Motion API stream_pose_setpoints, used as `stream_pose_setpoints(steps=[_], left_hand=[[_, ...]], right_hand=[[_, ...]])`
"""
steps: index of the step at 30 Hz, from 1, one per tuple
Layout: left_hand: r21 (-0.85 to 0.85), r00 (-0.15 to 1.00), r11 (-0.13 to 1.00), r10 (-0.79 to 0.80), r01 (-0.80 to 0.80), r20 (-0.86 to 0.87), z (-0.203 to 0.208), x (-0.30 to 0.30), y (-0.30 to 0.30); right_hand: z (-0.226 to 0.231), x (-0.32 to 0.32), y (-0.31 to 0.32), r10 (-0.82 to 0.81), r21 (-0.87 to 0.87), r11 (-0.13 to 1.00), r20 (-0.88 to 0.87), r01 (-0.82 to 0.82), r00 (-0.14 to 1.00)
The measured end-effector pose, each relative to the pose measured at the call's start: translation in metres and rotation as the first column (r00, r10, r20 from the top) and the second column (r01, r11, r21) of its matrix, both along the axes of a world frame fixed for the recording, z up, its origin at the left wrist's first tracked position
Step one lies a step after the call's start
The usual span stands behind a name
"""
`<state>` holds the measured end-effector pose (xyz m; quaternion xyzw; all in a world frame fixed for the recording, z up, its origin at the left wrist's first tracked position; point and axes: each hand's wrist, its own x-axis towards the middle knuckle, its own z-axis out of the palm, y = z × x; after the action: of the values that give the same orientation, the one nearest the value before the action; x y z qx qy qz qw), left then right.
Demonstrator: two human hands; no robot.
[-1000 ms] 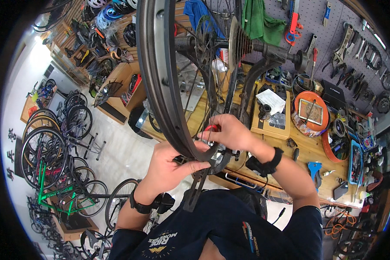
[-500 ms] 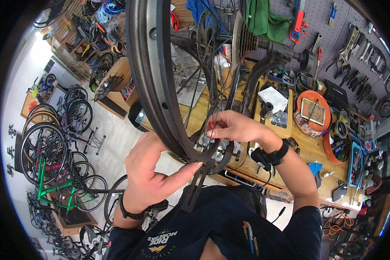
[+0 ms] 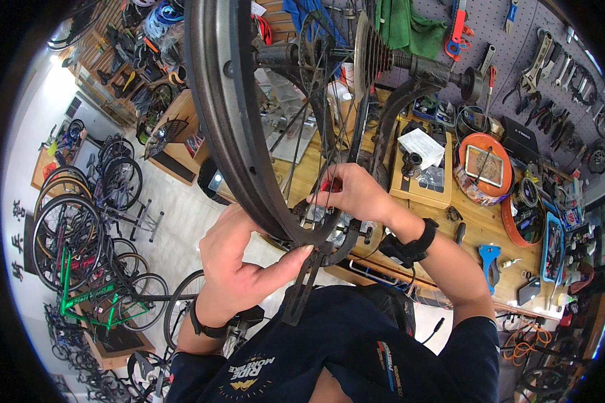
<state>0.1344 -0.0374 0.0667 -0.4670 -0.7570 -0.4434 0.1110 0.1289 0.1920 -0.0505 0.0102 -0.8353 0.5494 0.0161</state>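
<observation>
i have two hands at work on one wheel, whose dark rim point(image 3: 232, 134) sweeps from the top of the frame down to its centre. my right hand point(image 3: 356, 193), at frame centre, pinches one small red tool point(image 3: 330, 186) among the spokes point(image 3: 326, 151) (too many and too thin for me to count). my left hand point(image 3: 238, 258), just left of centre, has its thumb at the rim's lowest curve; the fingertips go behind the rim, so i cannot tell how firmly they grip.

i count one cassette point(image 3: 366, 60) at upper centre, two cloths there, one blue point(image 3: 309, 19) and one green point(image 3: 410, 30), and two orange round trays at right, one bearing a framed panel point(image 3: 484, 166). one cardboard box point(image 3: 420, 193) lies right of centre with one white paper point(image 3: 421, 148) on it; one blue tool point(image 3: 489, 264) and one dark phone point(image 3: 529, 292) lie at lower right.

for room, my right hand is tight: rim close on its left, the dark stand point(image 3: 403, 104) close on its right. the bench point(image 3: 484, 225) shows bare wood between the lower tray and the box, and its near edge slants from lower centre toward lower right. left of my left hand, pale floor point(image 3: 175, 235) lies open.
</observation>
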Motion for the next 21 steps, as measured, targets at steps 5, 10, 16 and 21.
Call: stream_pose_setpoints(steps=[5, 10, 16, 21], left_hand=[[0.003, 0.999, 1.0, -0.021, 0.021, -0.042, 0.002, -0.003, 0.0], [0.008, 0.999, 1.0, -0.025, 0.025, -0.028, 0.002, -0.004, -0.002], [0.011, 0.991, 0.999, -0.052, 0.054, -0.121, 0.003, -0.006, 0.002], [0.01, 0.987, 0.999, -0.041, 0.043, -0.152, -0.003, -0.004, 0.004]], right_hand=[[0.015, 0.005, -0.011, -0.099, 0.313, 0.94, -0.138, 0.139, 0.985], [0.001, -0.007, 0.019, 0.355, -0.117, 0.924, -0.085, -0.363, 0.931], [0.007, -0.001, 0.041, 0.465, -0.476, 0.798, 0.098, -0.368, 0.88], [0.017, 0.0, 0.043, -0.014, -0.319, 0.946, 0.155, 0.063, 0.988]])
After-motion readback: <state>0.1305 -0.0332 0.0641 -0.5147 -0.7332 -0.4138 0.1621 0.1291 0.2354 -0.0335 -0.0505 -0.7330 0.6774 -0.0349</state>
